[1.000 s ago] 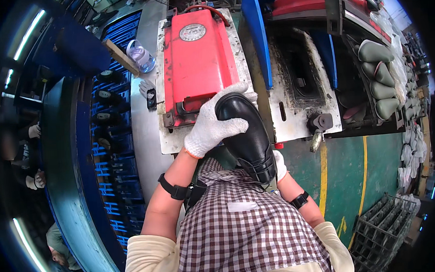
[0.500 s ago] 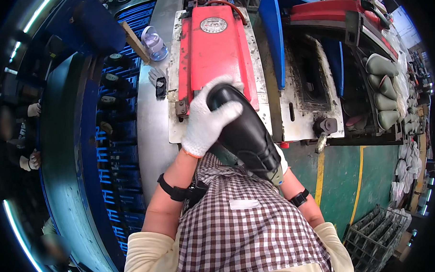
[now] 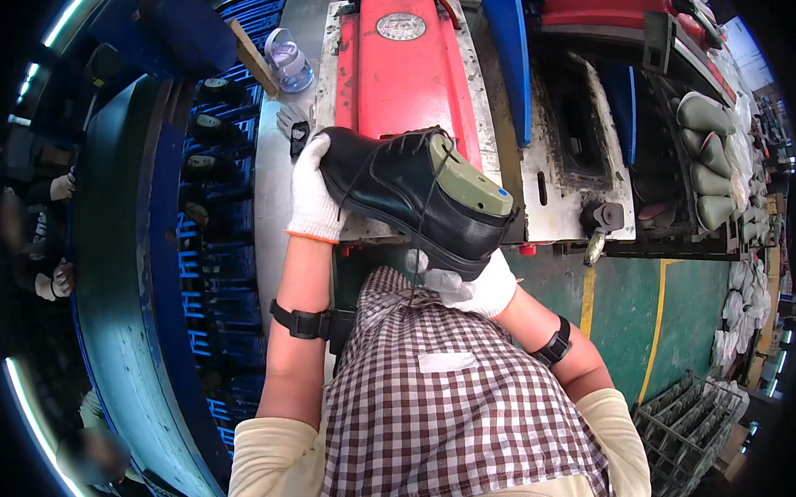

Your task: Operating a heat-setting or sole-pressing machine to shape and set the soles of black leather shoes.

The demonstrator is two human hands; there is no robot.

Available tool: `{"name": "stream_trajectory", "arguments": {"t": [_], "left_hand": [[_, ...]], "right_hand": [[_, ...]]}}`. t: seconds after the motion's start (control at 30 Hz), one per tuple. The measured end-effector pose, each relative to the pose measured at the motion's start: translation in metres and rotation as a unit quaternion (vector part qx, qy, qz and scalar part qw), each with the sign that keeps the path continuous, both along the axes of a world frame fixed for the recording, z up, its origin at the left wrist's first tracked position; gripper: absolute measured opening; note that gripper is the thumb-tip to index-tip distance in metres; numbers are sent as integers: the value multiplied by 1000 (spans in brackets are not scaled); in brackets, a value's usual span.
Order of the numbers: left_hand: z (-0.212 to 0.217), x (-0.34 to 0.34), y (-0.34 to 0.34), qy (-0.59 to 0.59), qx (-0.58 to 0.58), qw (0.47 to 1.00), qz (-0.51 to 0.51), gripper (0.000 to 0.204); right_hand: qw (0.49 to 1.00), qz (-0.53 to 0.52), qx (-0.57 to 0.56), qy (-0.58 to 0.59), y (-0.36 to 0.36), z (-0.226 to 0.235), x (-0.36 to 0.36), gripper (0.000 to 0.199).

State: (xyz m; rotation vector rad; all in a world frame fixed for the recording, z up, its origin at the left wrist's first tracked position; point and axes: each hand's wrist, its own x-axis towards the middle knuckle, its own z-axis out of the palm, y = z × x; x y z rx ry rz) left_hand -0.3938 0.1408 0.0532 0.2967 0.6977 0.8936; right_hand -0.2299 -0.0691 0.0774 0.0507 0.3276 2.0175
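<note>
Left hand (image 3: 314, 188), white glove: partly closed round the toe of a black shoe (image 3: 387, 180), thumb up by the tip; fingers on the far side hidden. Right hand (image 3: 480, 289), also gloved: fingers bent, cupped under the heel, supporting it from below. Shoe is up in the air between both hands, tilted, toe at left hand, heel over right hand. Green shoe form (image 3: 473, 186) sits inside, top showing, just above right hand. Lace (image 3: 426, 199) dangles across the shoe's side, between the hands.

Red machine cover (image 3: 417, 81) is beyond the hands, partly behind the shoe. Past left hand, on the metal table (image 3: 276, 187): grey glove (image 3: 288, 121) near it, water bottle (image 3: 289, 66) farther off. Well left of left hand, a long belt (image 3: 109, 250); co-worker's gloved hands (image 3: 59, 280) at its far edge. Checked apron (image 3: 461, 413) below both hands. Well right of right hand: stacked grey-green shoe forms (image 3: 709, 166); lower down, wire rack (image 3: 692, 431) on the green floor (image 3: 553, 300).
</note>
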Motion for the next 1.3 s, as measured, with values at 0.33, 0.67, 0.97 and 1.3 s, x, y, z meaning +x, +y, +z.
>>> {"name": "stream_trajectory", "arguments": {"t": [0.33, 0.67, 0.97, 1.3], "left_hand": [[-21, -16, 1, 68, -1, 995, 68, 27], [-10, -18, -11, 94, 9, 990, 107, 24], [-11, -26, -15, 97, 10, 989, 114, 27], [26, -30, -26, 129, 45, 985, 103, 52]], "right_hand": [[991, 26, 2, 129, 10, -20, -12, 57], [991, 38, 16, 129, 7, -35, -15, 55], [991, 52, -21, 123, 6, -38, -20, 57], [974, 0, -192, -122, 12, -29, -38, 64]]}}
